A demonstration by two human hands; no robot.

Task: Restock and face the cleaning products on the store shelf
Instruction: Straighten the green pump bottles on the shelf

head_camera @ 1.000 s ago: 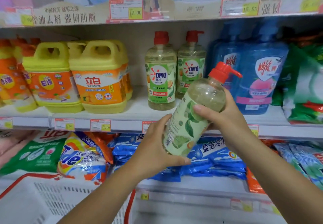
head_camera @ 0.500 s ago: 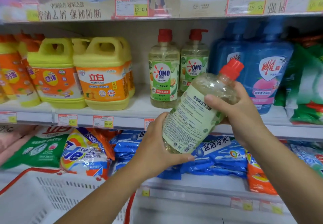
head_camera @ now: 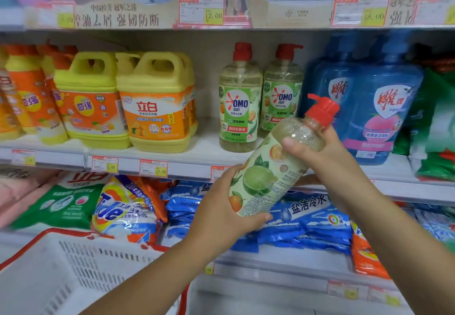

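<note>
Bottle (head_camera: 266, 179) sits tilted between my hands, left hand (head_camera: 219, 209) cupping its base, right hand (head_camera: 330, 159) wrapped round its shoulder just below the red pump (head_camera: 322, 110), with two matching bottles (head_camera: 240, 108) upright on the shelf (head_camera: 197, 153) just beyond my grip.

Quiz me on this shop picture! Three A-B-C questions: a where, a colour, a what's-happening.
1. Where do the shelved OMO bottles stand? A. on the floor B. between yellow jugs and blue bottles C. on hooks
2. The pump cap on the held bottle is? A. red B. green C. black
3. The held bottle is? A. on the shelf B. lying alone C. tilted, gripped by both hands
Answers: B, jugs left, blue right; A, it shows red; C, left hand grips its base, right hand its shoulder.
</note>
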